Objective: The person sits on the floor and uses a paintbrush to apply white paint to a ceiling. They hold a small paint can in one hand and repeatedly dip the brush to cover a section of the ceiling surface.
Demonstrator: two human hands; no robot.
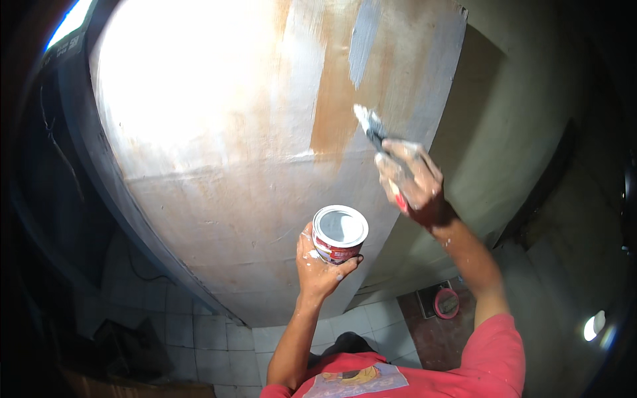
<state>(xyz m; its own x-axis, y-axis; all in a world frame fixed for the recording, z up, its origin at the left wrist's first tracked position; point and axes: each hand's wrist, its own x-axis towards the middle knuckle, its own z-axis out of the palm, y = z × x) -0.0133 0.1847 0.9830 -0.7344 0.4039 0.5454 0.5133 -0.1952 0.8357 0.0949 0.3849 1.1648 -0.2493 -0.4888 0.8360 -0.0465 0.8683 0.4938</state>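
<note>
My left hand (pixel 320 270) is wrapped round a small open paint can (pixel 337 251) with a red label and a white rim. Pale paint shows inside it. Raised to the right, my right hand (pixel 413 174) grips a paintbrush (pixel 373 127), its bristle end coated white and pointing up and left. The brush's tip is close to the wall panel (pixel 225 219); I cannot tell whether it touches. Streaks of pale paint run down the panel's brownish surface, with a fresh light stroke (pixel 363 46) above the brush. White paint spatters both hands.
The panel ends at a right edge, beyond which a shaded greenish wall (pixel 497 106) recedes. Below lies a floor of white tiles (pixel 232 345). A pink round basin (pixel 446 303) stands on a reddish patch of floor. Strong light glares at the panel's upper left.
</note>
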